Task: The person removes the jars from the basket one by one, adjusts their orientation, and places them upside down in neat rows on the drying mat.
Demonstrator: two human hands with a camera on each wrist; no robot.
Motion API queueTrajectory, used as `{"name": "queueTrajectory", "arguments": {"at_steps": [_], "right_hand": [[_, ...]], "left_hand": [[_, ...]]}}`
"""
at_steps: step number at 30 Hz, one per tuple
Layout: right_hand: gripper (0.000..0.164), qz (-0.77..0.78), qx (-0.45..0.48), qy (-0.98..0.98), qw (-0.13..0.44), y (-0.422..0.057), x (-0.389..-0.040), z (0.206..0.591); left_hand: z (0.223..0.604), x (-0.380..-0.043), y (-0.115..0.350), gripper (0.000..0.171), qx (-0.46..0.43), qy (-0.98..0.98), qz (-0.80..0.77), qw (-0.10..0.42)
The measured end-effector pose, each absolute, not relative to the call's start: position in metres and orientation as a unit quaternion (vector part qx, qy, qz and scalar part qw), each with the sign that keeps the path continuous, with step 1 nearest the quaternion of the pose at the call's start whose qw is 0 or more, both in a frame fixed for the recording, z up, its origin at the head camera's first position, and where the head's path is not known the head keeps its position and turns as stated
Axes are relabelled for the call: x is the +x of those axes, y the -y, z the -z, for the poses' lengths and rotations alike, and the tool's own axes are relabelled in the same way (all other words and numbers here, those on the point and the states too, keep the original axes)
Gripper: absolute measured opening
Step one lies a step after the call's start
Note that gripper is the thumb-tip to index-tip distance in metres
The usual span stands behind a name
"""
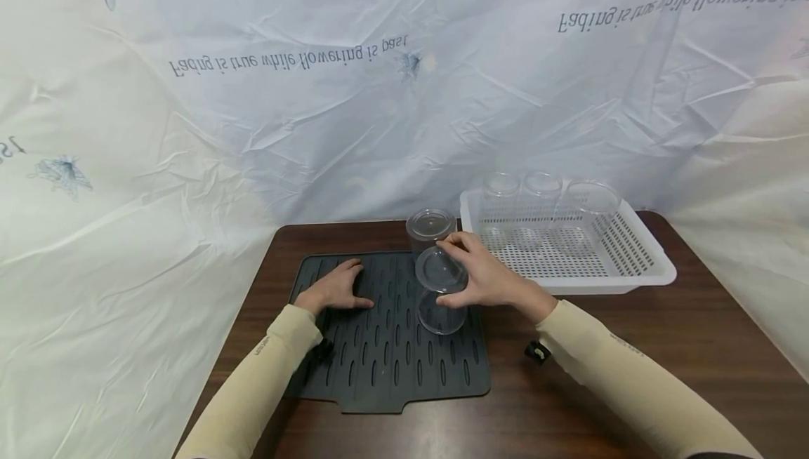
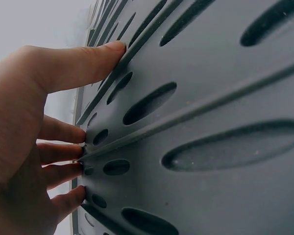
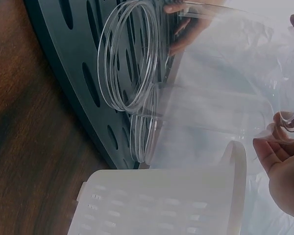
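Note:
A dark grey draining mat (image 1: pixel 379 361) with oval slots lies on the table. My left hand (image 1: pixel 333 286) rests on its left part with fingers spread; in the left wrist view the thumb and fingertips touch the ribbed surface. My right hand (image 1: pixel 483 276) grips a clear cup (image 1: pixel 442 313) near its base between thumb and fingers. That cup is upside down, its wide rim low over the mat's right side. Just behind it stands another upside-down clear cup (image 1: pixel 425 224), at the mat's far right corner. The right wrist view shows both transparent rims side by side.
A white perforated basket (image 1: pixel 645 282) stands at the back right, with three clear cups (image 1: pixel 590 199) upright inside. The brown wooden table (image 1: pixel 670 333) extends to the right. A white printed sheet (image 1: pixel 354 136) hangs behind and around the table.

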State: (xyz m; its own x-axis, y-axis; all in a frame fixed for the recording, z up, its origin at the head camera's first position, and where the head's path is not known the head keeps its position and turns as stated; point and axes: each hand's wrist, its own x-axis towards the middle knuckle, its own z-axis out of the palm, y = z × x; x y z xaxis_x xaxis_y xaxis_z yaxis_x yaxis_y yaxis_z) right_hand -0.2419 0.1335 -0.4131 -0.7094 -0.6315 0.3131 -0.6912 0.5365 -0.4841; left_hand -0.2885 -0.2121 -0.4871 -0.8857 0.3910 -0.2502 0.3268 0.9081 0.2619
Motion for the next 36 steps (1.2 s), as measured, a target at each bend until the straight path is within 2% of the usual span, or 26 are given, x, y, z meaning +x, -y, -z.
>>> {"name": "queueTrajectory", "arguments": {"at_steps": [9,16,19,26,36], "right_hand": [[0.101,-0.297,0.383,0.874,0.041,-0.135,-0.241,0.414],[0.115,-0.327,0.356,0.875,0.021,-0.137,-0.241,0.412],[0.115,-0.339,0.343,0.876,0.018,-0.141,-0.243,0.406],[0.099,-0.342,0.339,0.873,0.079,-0.157,-0.253,0.381],[0.095,-0.404,0.291,0.85,0.17,-0.186,-0.272,0.353]], "left_hand": [[0.489,-0.287,0.212,0.096,0.186,-0.965,-0.11,0.151],[0.491,-0.287,0.212,0.097,0.187,-0.966,-0.106,0.146],[0.491,-0.287,0.212,0.097,0.188,-0.966,-0.104,0.146],[0.487,-0.286,0.212,0.096,0.192,-0.966,-0.104,0.14],[0.486,-0.286,0.212,0.096,0.194,-0.965,-0.108,0.141]]}}
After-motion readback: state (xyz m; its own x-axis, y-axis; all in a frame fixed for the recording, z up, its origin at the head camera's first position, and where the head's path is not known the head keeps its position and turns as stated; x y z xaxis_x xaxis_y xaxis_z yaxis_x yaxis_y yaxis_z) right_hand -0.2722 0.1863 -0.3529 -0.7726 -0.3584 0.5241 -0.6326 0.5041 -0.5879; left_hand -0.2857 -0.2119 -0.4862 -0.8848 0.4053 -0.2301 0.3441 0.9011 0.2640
